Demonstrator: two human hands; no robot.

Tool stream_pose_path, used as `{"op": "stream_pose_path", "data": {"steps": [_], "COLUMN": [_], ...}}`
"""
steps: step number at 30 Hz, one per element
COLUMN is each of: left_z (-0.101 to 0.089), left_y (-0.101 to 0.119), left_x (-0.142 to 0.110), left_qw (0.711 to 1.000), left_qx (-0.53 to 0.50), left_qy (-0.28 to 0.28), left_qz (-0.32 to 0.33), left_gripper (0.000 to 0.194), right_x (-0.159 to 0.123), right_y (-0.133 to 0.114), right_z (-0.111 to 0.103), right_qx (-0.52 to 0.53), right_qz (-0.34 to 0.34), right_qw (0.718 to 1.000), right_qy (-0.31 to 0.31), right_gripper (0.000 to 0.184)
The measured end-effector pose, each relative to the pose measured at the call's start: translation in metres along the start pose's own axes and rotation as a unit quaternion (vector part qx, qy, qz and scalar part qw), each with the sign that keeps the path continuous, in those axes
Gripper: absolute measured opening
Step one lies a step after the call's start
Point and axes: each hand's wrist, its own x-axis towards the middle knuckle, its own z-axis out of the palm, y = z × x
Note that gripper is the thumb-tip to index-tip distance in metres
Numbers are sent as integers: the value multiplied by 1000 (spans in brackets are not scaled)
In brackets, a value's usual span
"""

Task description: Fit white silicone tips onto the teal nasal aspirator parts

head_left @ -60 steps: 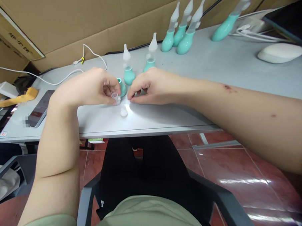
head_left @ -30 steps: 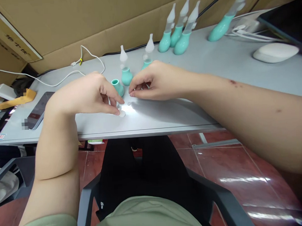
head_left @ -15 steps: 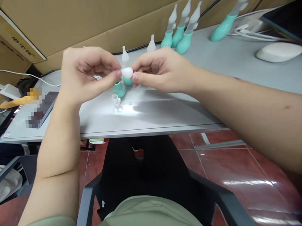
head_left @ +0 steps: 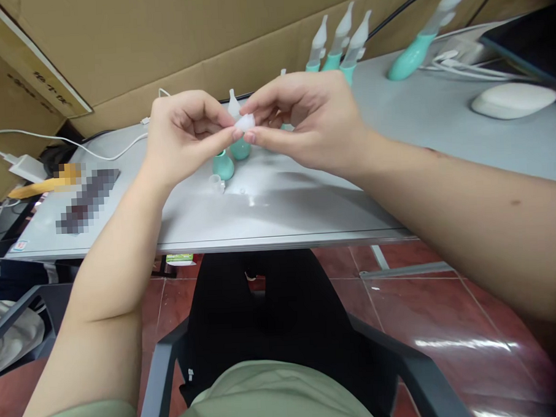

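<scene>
I'm seeing left fingers (head_left: 238, 133) and right fingers (head_left: 250, 136) pinching a small white piece (head_left: 245, 122) between them, above the bench (head_left: 278, 221) | open teal bulb (head_left: 223, 166) standing just below the left fingers | clear connector (head_left: 217, 184) resting beside that bulb | white-tipped teal bulb (head_left: 241, 149) standing behind the pinched piece

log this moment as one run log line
left hand: pinches white piece | right hand: pinches white piece | white piece: above desk | on desk: clear part, teal bulb
</scene>
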Motion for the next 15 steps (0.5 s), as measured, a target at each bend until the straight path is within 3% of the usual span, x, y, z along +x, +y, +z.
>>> {"op": "stream_pose_path", "data": {"steps": [8, 15], "left_z": [5, 7], "left_y": [16, 31], "left_x": [1, -1], "left_qw": [998, 997], "left_qx": [0, -8], "left_qy": [12, 47], "left_qz": [-66, -54], "left_gripper": [91, 63], "right_x": [-1, -1], "right_y": [-3, 2], "right_z": [-1, -1], "right_qx": [-51, -65], "right_qz": [0, -31], "right_qw": [999, 997], "right_qy": [11, 27], "right_gripper": [36, 25]}}
